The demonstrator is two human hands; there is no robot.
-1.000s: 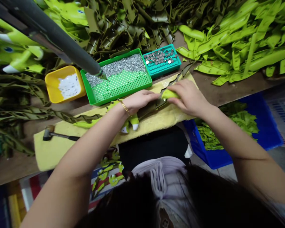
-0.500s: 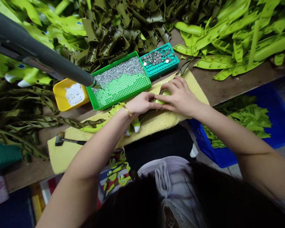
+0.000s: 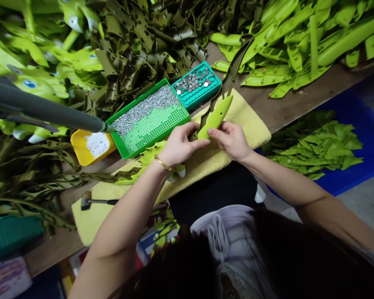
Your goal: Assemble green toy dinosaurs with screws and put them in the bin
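- At centre frame, the green strip [image 3: 215, 117] stands tilted on the towel [image 3: 246, 120], its tip pointing upper right, joined to a dark olive strip [image 3: 237, 62].
- The right hand [image 3: 232, 141] is closed in a pinch on the green strip's lower end.
- The left hand [image 3: 182, 145] is half closed, its fingers [image 3: 199, 144] touching that same end.
- Below the left hand lies a green toy piece [image 3: 149, 154].
- Upper centre, a green tray [image 3: 148, 118] of rivets adjoins a teal tray [image 3: 196, 85] of studs.
- Left of them sits a yellow bin [image 3: 92, 147], with a grey tool [image 3: 40, 106] above it.
- Lower left, a hammer [image 3: 93, 202] rests on the towel.
- Right, a blue crate [image 3: 355, 141] holds green pieces.
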